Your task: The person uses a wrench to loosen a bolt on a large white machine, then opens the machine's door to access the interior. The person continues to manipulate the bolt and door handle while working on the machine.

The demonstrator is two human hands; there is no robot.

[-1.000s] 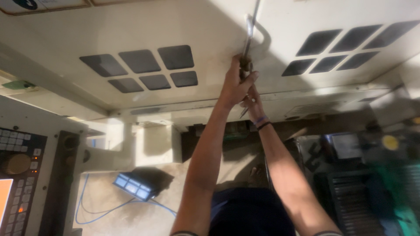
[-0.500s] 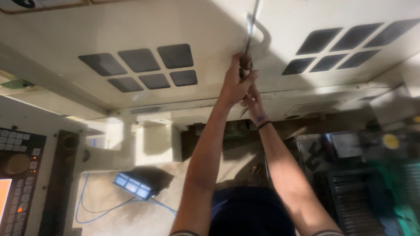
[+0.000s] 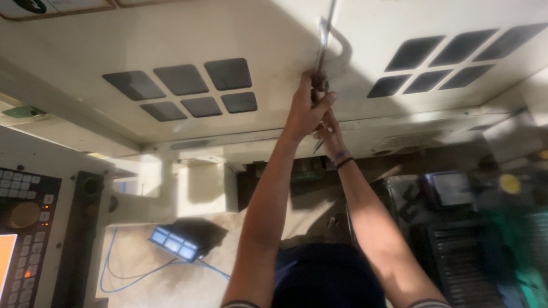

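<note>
Both hands reach forward to a thin metal rod that runs along the face of a big cream-white machine door. The rod is narrow, grey and a little shiny, and it looks dull and worn where the light falls on it. Its far end goes out of the picture at the top edge, and its near end disappears inside the hands. Just beside the rod, on its right, a curved white handle is fixed on the door, and the rod passes close along it; I cannot tell if they touch.

The left hand is closed tightly around the lower part of the rod, with the fingers wrapped over it and the thumb on the side. The right hand is directly under the left hand and partly hidden by it. It seems to be closed too, but what it grips I cannot tell for sure; a short dark tip comes out below it. On the right wrist there is a dark band.

To the left of the rod, the door has a group of five dark square panels, and to the right of the rod there is a second group of dark panels. Far to the left of the rod, at the picture edge, stands a control panel with grey keys and a round knob. Below the rod and to the left, on the floor, lies a small blue-lit device with a blue cable.
</note>
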